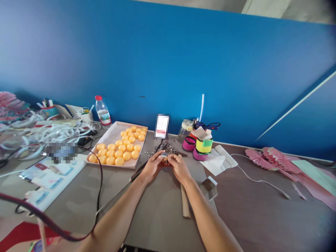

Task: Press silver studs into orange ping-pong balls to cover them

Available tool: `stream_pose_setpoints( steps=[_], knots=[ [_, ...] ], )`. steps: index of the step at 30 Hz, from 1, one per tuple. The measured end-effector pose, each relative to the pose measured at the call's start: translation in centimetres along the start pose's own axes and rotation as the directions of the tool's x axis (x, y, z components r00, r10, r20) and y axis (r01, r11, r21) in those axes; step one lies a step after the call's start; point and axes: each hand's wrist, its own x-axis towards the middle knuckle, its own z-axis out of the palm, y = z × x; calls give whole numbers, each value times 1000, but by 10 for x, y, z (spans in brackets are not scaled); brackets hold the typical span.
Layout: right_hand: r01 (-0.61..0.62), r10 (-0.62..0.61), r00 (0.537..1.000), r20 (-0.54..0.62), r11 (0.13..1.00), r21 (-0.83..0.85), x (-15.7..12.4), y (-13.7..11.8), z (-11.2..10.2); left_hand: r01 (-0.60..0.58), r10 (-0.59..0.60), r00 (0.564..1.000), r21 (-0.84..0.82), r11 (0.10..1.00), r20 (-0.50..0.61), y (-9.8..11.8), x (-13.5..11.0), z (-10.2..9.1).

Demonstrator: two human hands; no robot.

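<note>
My left hand (151, 166) and my right hand (180, 168) meet at the middle of the table. Between their fingertips is a small orange ball (165, 156) with shiny silver pieces on its upper side. Fingers of both hands close around it, and its underside is hidden. Just behind lies a loose heap of small silver pieces (172, 149). To the left, a shallow white box (108, 134) holds several plain orange balls (119, 161), which look like ping-pong balls.
A phone (162, 126) leans against the blue partition. A water bottle (103, 113), a glass jar (184, 130) and a yellow-and-pink holder (203, 147) stand at the back. Wooden sticks (184, 203) lie by my right forearm. A dark cable (101, 182) loops at left; pink paper fans (278, 159) lie right.
</note>
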Motion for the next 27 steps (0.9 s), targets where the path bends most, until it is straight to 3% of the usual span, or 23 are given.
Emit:
stream_pose_setpoints(
  steps=[4,12,16,19,22,23,25,27],
  knots=[
    [-57,57,998,4,989,138,-2,-5,3,-34,35,999,75,997,-15,-5,2,-2],
    [-58,71,995,-64,982,180,-1,4,6,-84,97,994,211,974,-53,-10,2,-3],
    [-38,52,993,-102,990,134,0,8,8,-88,102,993,190,978,-63,-10,1,1],
    [-5,15,993,-114,996,89,1,4,4,-56,60,997,76,996,-51,-8,1,2],
    [69,-89,985,-145,988,-137,2,-5,-6,-7,5,998,-44,999,-56,-1,1,1],
    [116,-159,978,-136,953,-279,1,-7,-10,-4,-1,997,-66,998,-76,1,2,0],
    [196,-274,960,-53,796,-572,-2,-11,-15,-16,6,995,-107,994,-95,5,2,-2],
    [192,-229,971,72,561,-806,-6,-13,-15,-25,12,995,-137,990,-95,8,2,-3]
  ],
)
